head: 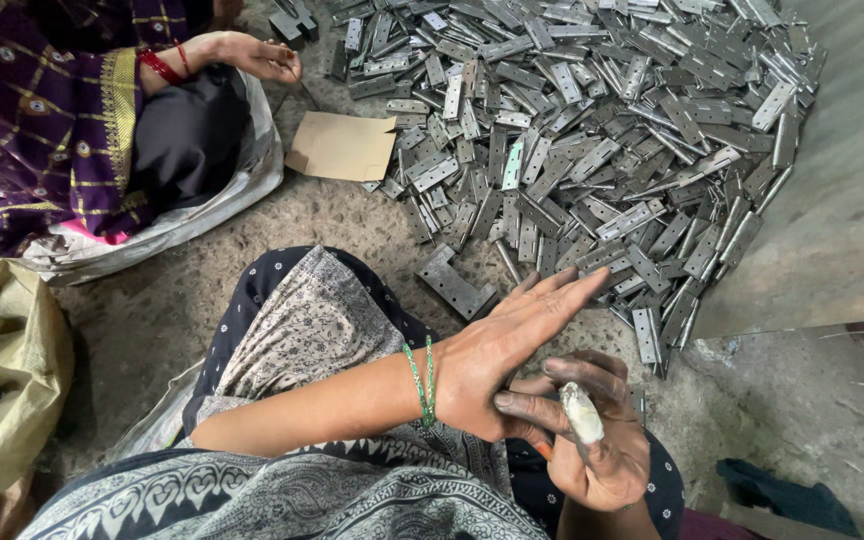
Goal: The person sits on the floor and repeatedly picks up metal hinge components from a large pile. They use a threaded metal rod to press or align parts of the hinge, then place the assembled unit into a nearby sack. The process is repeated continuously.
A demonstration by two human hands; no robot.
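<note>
The person sits on a rough concrete floor (pixel 182 320), knees covered by patterned grey and dark blue cloth. The left hand (pixel 507 345) reaches forward over the lap with its fingers (pixel 562 295) stretched flat and released, holding nothing; the fingertips lie just short of the near edge of a heap of metal hinges (pixel 592 130). A green beaded bangle (pixel 422 380) circles that wrist. The right hand (pixel 592 430) sits just beside and below the left, palm turned up, fingers loosely curled and grasping nothing; one of them is wrapped in a whitish bandage (pixel 582 412), and its other fingers touch the heel of the left hand.

The heap spreads across the top and middle of the view, its near edge ragged, with one larger dark hinge (pixel 455 285) lying apart on the floor just beside the left fingertips. Bare floor lies open between the knees and the heap, and to the left of it. On the right a flat grey metal sheet (pixel 842 190) slants along the heap's edge.

A plain brown cardboard piece (pixel 344 146), roughly square, lies at the heap's left edge. Beyond it another person in purple cloth sits on a white sack (pixel 202 205), a hand (pixel 252 55) near the heap. A tan sack (pixel 2 380) slumps at the left border.
</note>
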